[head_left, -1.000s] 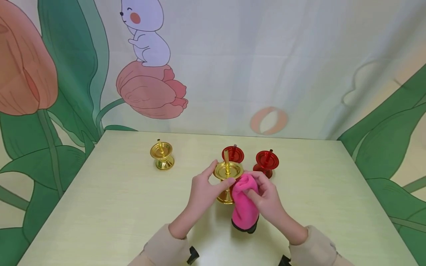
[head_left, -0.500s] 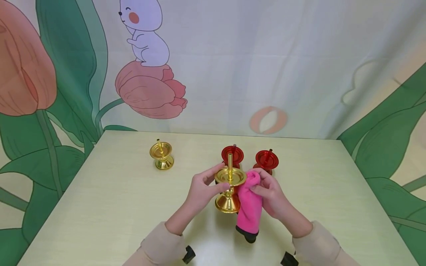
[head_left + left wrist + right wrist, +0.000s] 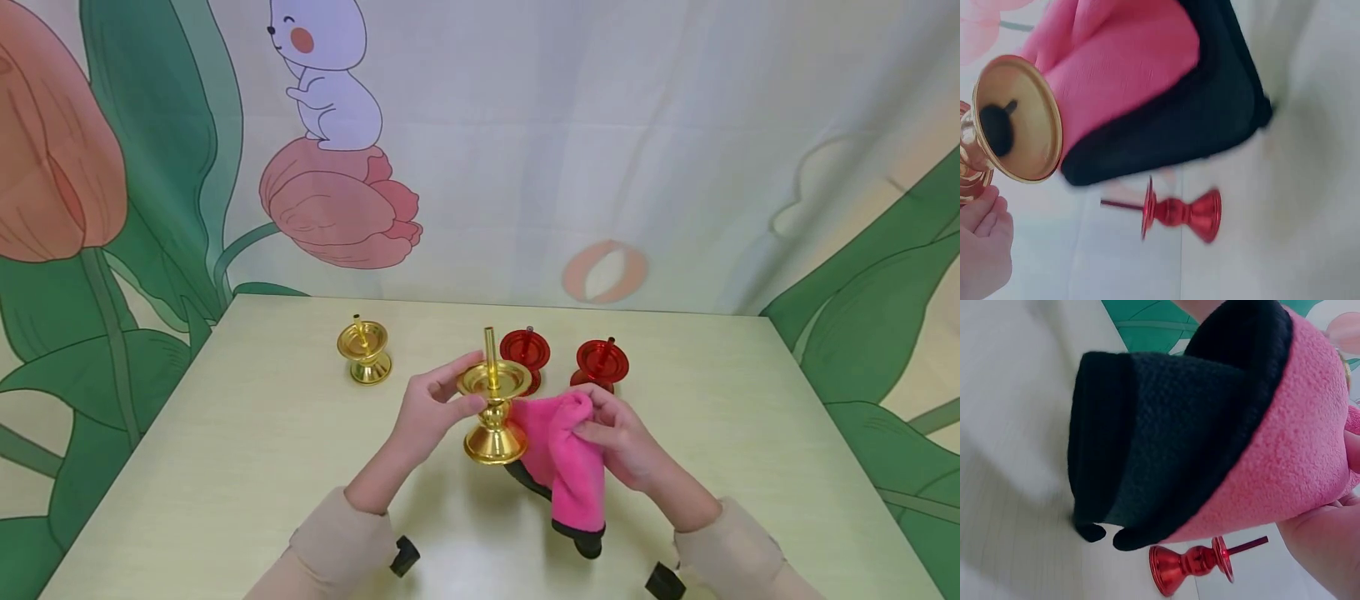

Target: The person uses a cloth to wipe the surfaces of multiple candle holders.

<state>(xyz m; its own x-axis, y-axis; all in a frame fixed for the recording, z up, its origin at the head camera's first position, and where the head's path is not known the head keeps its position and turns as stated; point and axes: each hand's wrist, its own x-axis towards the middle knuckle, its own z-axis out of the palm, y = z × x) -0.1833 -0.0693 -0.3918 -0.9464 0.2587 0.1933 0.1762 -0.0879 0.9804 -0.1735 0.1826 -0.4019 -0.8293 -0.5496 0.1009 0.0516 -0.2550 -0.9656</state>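
Note:
My left hand [image 3: 426, 415] holds a gold candle holder [image 3: 493, 440] upright above the table, thumb and fingers around it just under its dish. Its round base [image 3: 1035, 137] shows in the left wrist view. My right hand [image 3: 628, 443] pinches the upper part of a pink fleece cloth [image 3: 579, 475] with black edging, which hangs down in folds. One part of the cloth reaches left behind the gold holder's stem. In the right wrist view the cloth's black band [image 3: 1172, 425] faces the camera, and my right thumb area [image 3: 1325, 544] shows at the right edge.
Two red candle holders [image 3: 525, 348] stand behind my hands; the right one [image 3: 602, 362] is partly hidden by my right hand. A smaller gold candle holder [image 3: 366, 353] stands at the back left. A printed curtain [image 3: 480, 150] hangs behind the table [image 3: 247, 467].
The gold candle holder came nearer, then moved left and up in my left hand. My right hand shifted slightly right, and the bunched cloth has spread wider between the hands.

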